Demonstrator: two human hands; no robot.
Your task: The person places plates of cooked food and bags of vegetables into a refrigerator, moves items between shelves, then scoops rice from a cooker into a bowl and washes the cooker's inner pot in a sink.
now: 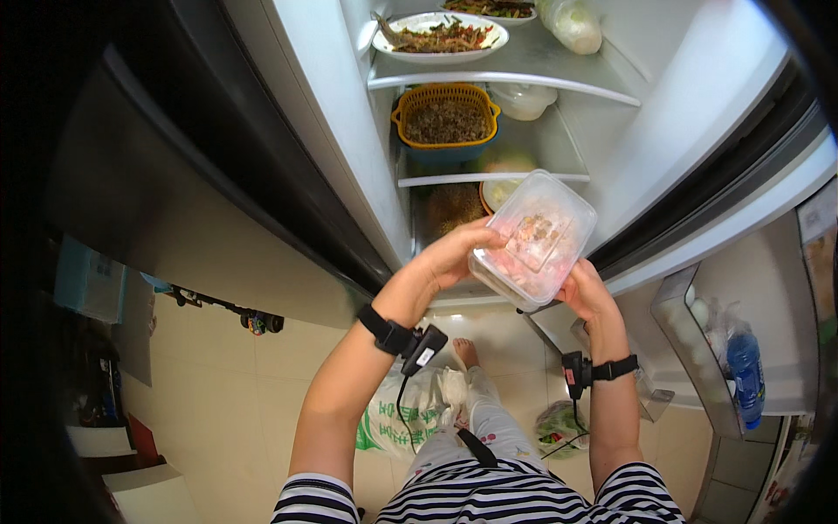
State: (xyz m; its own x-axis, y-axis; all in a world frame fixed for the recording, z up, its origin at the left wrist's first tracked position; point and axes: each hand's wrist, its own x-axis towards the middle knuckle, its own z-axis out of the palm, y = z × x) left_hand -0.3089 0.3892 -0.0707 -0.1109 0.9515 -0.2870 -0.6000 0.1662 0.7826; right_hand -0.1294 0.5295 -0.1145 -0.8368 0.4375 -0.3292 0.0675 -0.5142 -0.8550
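Note:
Between my two hands, in front of the open refrigerator, is a clear plastic food container [538, 239] with a lid, tilted, with pinkish and brown food showing through. My left hand [458, 252] grips its left edge, thumb on the lid. My right hand [587, 288] holds its lower right side, the fingers partly hidden beneath. Behind the container, a yellow plastic basket [447, 141] of small brown food sits in a blue one on the middle shelf. A bowl with an orange rim [484, 200] is partly hidden by the container on the level below.
An oval plate [393, 54] of cooked food and a wrapped pale vegetable [576, 29] lie on the upper shelf. The door at right holds eggs and a blue bottle [746, 376]. Plastic bags [409, 409] lie on the floor by my legs.

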